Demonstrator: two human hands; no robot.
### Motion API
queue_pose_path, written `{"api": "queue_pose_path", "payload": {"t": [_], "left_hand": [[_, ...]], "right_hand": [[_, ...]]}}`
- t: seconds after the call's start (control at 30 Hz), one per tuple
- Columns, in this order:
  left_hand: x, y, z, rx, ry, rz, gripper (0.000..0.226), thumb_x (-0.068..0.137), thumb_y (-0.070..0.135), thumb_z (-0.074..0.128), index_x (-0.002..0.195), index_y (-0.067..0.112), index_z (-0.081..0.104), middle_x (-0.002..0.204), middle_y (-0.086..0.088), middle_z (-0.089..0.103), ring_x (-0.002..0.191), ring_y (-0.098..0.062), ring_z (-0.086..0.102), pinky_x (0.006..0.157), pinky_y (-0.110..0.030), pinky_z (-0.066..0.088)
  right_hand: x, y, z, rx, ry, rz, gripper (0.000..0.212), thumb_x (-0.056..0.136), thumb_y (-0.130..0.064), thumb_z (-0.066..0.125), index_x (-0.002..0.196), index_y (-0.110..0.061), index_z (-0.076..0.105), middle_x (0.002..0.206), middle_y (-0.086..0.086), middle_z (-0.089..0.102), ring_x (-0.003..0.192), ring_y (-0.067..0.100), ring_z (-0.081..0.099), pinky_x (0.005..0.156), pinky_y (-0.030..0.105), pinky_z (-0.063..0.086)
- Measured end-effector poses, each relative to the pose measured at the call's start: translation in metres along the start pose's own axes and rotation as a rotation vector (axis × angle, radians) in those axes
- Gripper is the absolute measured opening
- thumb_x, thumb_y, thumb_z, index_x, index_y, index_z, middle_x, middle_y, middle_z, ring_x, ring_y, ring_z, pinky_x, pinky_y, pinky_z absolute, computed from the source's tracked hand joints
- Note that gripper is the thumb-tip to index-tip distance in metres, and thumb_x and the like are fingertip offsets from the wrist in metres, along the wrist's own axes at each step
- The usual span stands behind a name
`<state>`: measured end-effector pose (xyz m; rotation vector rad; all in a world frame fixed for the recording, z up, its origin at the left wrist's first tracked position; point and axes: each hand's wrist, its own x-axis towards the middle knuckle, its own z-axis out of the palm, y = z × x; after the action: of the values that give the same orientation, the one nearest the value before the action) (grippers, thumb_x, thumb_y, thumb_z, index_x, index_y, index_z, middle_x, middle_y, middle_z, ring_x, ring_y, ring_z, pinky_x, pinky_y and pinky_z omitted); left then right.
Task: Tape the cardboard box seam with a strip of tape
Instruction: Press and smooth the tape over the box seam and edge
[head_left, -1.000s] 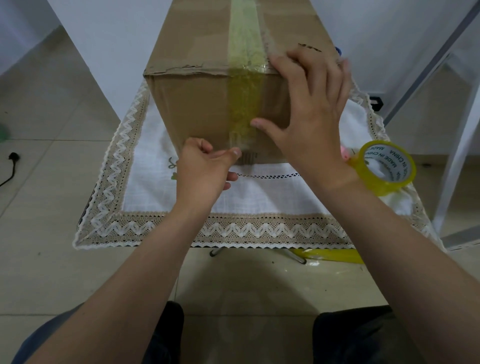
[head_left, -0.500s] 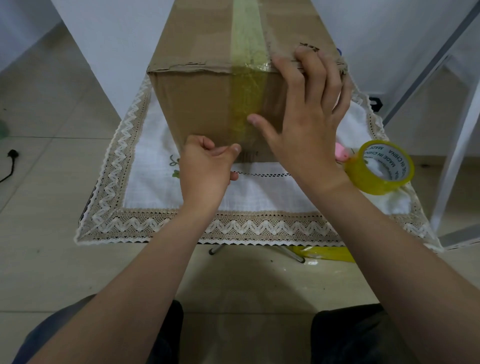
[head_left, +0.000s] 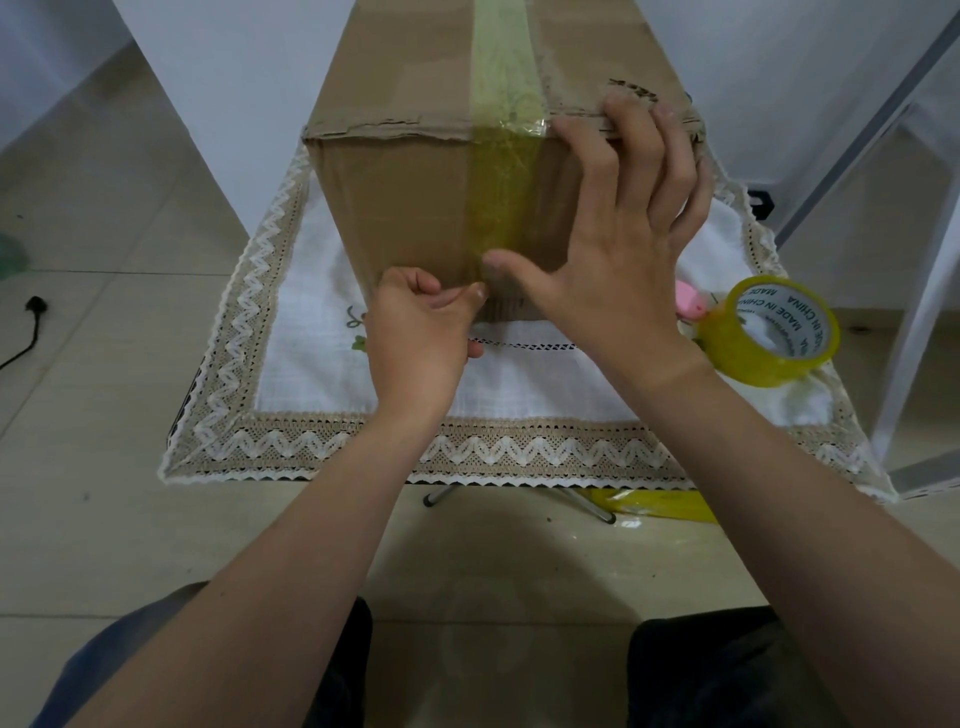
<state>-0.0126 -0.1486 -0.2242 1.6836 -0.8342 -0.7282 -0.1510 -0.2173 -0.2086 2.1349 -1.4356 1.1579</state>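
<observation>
A brown cardboard box (head_left: 400, 202) stands on a small table. A yellowish strip of tape (head_left: 501, 171) runs along its top seam and down the near face. My left hand (head_left: 421, 338) is curled, its thumb tip pressed against the lower end of the strip. My right hand (head_left: 618, 244) lies flat on the near face with fingers spread up to the top edge, and its thumb presses the tape just above my left thumb. The yellow tape roll (head_left: 774, 330) rests on the table at the right.
A white lace-trimmed cloth (head_left: 322, 410) covers the table. A pink object (head_left: 688, 301) lies beside the roll. Yellow tape scrap (head_left: 660, 504) lies on the floor under the table. A white metal frame (head_left: 919, 291) stands at right, a black cable (head_left: 28, 327) at far left.
My right thumb has slid down the tape on the near face until it meets my left thumb. My fingers now hook lower over the top edge. My left hand has barely moved.
</observation>
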Motion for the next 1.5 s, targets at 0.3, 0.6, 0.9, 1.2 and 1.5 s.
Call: {"api": "queue_pose_path", "payload": {"t": [0.3,0.6,0.9,1.2,1.5], "left_hand": [[0.002,0.001,0.000,0.065,0.004,0.005,0.033,0.087,0.035,0.083,0.087,0.029,0.050,0.080,0.012,0.078,0.049,-0.014,0.073,0.073,-0.052,0.064],[0.003,0.003,-0.001,0.092,-0.014,-0.013,0.027,0.087,0.038,0.082,0.089,0.027,0.057,0.073,0.012,0.076,0.049,-0.013,0.074,0.076,-0.051,0.065],[0.001,0.003,-0.005,0.065,-0.029,-0.018,0.029,0.086,0.035,0.081,0.084,0.029,0.053,0.065,0.015,0.075,0.052,-0.015,0.075,0.074,-0.052,0.065],[-0.003,0.001,-0.007,0.123,-0.061,-0.032,0.027,0.085,0.040,0.081,0.087,0.030,0.056,0.074,0.009,0.077,0.057,-0.015,0.076,0.076,-0.052,0.065],[-0.004,0.000,-0.008,0.104,-0.114,-0.056,0.032,0.088,0.033,0.080,0.087,0.028,0.048,0.077,0.007,0.075,0.059,-0.015,0.077,0.077,-0.052,0.065]], "right_hand": [[-0.005,0.003,0.016,-0.062,0.062,-0.024,0.117,0.058,-0.090,0.068,0.148,-0.028,0.027,0.160,0.014,0.033,0.148,0.033,0.018,0.119,0.071,0.020],[-0.001,-0.004,0.008,0.008,0.031,0.017,0.100,0.067,-0.090,0.062,0.141,-0.033,0.027,0.157,0.013,0.041,0.150,0.037,0.026,0.120,0.067,0.019],[0.007,-0.015,0.012,0.035,0.078,0.106,0.096,0.064,-0.088,0.065,0.131,-0.031,0.027,0.148,0.015,0.048,0.144,0.026,0.021,0.119,0.067,0.020],[-0.005,-0.007,0.015,-0.096,0.051,-0.005,0.124,0.055,-0.093,0.066,0.148,-0.024,0.021,0.160,0.022,0.038,0.148,0.040,0.018,0.117,0.073,0.021],[0.000,-0.015,0.015,-0.032,0.058,0.085,0.108,0.063,-0.094,0.060,0.140,-0.027,0.024,0.157,0.018,0.041,0.150,0.038,0.024,0.119,0.070,0.019]]}}
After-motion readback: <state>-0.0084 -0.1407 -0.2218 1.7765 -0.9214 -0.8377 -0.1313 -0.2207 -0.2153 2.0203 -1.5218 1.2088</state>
